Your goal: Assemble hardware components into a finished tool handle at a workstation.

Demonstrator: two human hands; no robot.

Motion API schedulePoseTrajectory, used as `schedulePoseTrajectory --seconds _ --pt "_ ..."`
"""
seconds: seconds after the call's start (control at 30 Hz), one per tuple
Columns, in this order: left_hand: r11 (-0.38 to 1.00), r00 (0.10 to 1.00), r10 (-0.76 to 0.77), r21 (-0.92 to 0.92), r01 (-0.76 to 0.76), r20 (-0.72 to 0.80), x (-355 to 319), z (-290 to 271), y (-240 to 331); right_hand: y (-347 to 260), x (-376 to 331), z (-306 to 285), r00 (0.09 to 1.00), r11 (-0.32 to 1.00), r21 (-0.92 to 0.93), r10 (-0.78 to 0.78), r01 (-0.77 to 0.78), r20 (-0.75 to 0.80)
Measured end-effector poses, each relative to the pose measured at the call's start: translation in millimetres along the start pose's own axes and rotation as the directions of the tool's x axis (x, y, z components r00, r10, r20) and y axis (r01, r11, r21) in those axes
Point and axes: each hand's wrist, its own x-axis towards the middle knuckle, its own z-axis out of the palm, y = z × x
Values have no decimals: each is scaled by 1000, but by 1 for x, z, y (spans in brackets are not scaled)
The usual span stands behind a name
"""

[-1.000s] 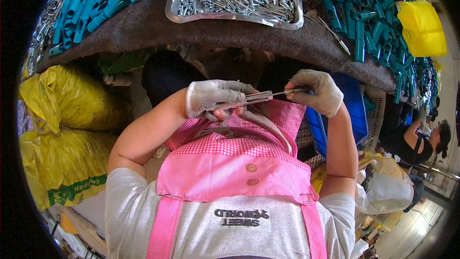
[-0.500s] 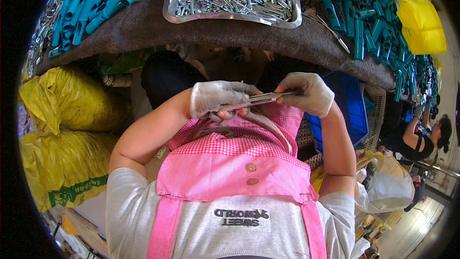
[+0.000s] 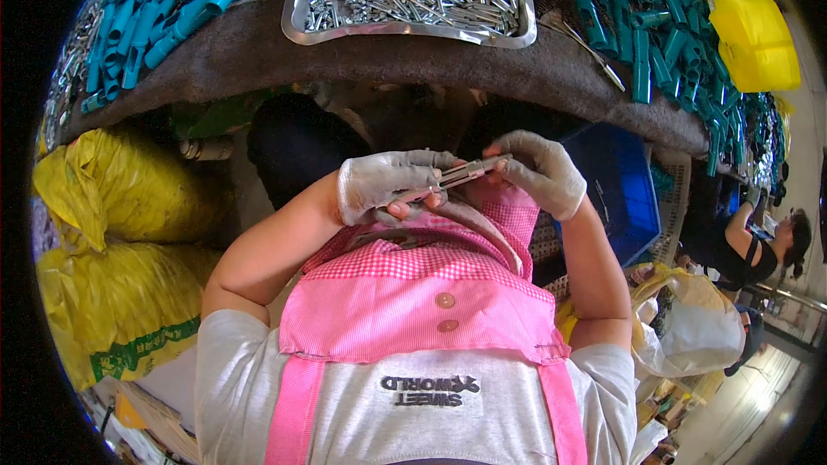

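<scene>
Over my lap, my left hand [image 3: 388,182], in a grey-white glove with bare fingertips, wraps round one end of a slim, slotted silver metal piece [image 3: 463,174]. My gloved right hand [image 3: 544,174] pinches the other end of the piece between thumb and fingers. The piece slants up to the right, and its left end is partly covered by my left fingers. Whether a smaller part sits in my right fingertips, I cannot make out. Below both hands lies my pink checked apron [image 3: 422,267].
Ahead, a bench with a dark cloth edge [image 3: 258,56] bears a metal tray [image 3: 405,33] of small silver pins, teal tubes [image 3: 642,60] and a yellow container [image 3: 754,41]. Yellow sacks [image 3: 129,301] stand left; a blue crate [image 3: 633,198] and white sack [image 3: 702,327] right. Another person [image 3: 749,250] works far right.
My right hand has shifted slightly left and closed in on the right end of the metal piece. The thin part seen at its fingertips no longer shows separately. The piece now tilts more upward.
</scene>
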Motion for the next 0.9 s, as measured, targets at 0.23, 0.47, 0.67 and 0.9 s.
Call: schedulePoseTrajectory --seconds 0.23,0.47,0.67,0.9 --pt "980 995 -88 -185 78 -47 -1 -9 -8 16 1 15 1000 994 -107 6 -8 -19" --pt "907 993 -106 -402 121 58 -3 -17 -16 18 -1 40 999 999 -13 -45 44 -20" --pt "967 999 -17 -255 9 -28 -3 -8 -14 16 -2 58 962 963 -240 -173 121 -209" --pt "933 997 -33 -359 8 -63 -5 0 -8 5 5 64 938 856 513 224 -60 -264"
